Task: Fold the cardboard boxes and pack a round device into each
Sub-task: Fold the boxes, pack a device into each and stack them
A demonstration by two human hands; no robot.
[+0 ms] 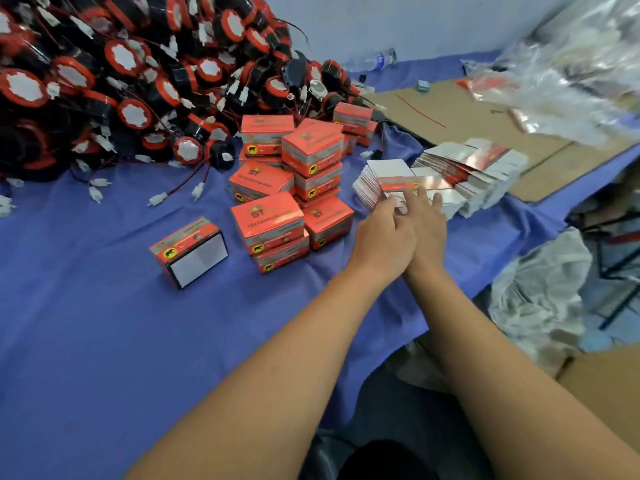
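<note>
A big heap of round black-and-red devices (pixel 121 64) with wires and white plugs fills the far left of the blue-covered table (pixel 104 341). In the middle is a pile of folded red boxes (pixel 277 188), and one more folded box (pixel 188 252) lies apart on its side. Stacks of flat unfolded boxes (pixel 467 171) lie fanned at the right. Both hands reach to the near stack. My left hand (pixel 384 233) pinches the near edge of the top flat box (pixel 398 183). My right hand (pixel 427 220) rests on that stack with straight fingers.
A brown cardboard sheet (pixel 450 116) lies behind the flat stacks, with clear plastic bags (pixel 571 64) on it at the far right. A water bottle (pixel 374 60) lies by the wall. Off the table's right edge are a crumpled white bag (pixel 540 296) and a carton (pixel 606 386).
</note>
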